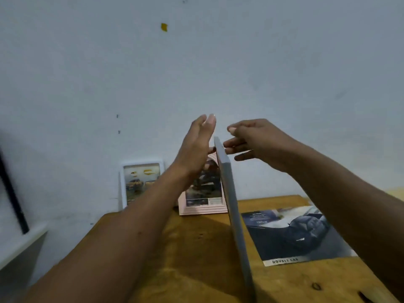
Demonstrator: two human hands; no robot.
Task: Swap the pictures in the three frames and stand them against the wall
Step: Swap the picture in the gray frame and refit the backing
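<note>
A grey frame point(234, 206) stands on edge on the wooden table point(196, 259), seen edge-on between my hands. My left hand point(194, 147) is flat against its left side near the top, fingers straight. My right hand point(251, 138) touches the top right edge with loosely bent fingertips. A pink frame point(203, 191) with a dark car picture leans on the wall behind my left hand. A white frame point(142, 182) with a yellow car picture leans on the wall to its left. A loose dark car picture point(299, 232) lies flat on the table at right.
The pale wall point(218, 62) rises directly behind the table. A white ledge point(19, 243) with a dark strip point(13, 197) sits at the far left. The table's left edge runs diagonally toward the near left.
</note>
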